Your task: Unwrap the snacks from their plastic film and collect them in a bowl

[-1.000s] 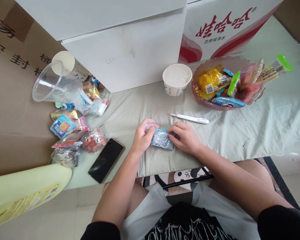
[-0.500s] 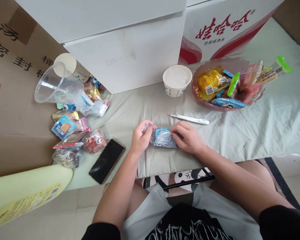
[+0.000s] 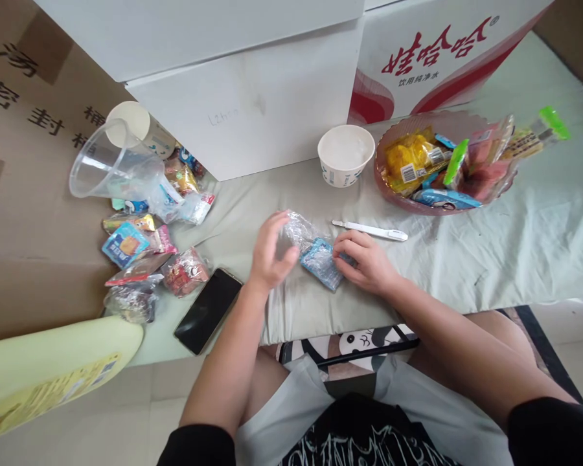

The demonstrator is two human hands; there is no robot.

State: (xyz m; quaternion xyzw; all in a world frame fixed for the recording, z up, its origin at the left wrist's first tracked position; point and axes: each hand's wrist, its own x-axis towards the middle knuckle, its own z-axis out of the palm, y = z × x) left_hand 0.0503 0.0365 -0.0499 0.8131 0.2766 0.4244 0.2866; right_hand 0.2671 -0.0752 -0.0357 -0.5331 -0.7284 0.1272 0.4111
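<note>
A small blue snack packet [image 3: 322,264] covered in clear plastic wrap [image 3: 300,231] lies tilted on the cloth in front of me. My right hand [image 3: 362,262] pinches the packet at its right end, fingers curled. To the left, my left hand [image 3: 273,254] has its thumb and fingers spread beside the loose wrap and grips nothing. Just beyond my right hand lies a white utility knife [image 3: 370,230], its tip pointing left. Whatever is under my right fingertips is partly hidden.
A pink bowl of packaged snacks [image 3: 430,206] and a paper bowl [image 3: 346,157] stand behind. At left are a phone [image 3: 208,311], several wrapped snacks [image 3: 125,244] and a clear plastic cup [image 3: 97,168]. White cartons [image 3: 252,103] wall off the back.
My left hand has let go of the wrap and opened, moving slightly away. The packet has turned, and its loose wrap now sticks out toward the upper left.
</note>
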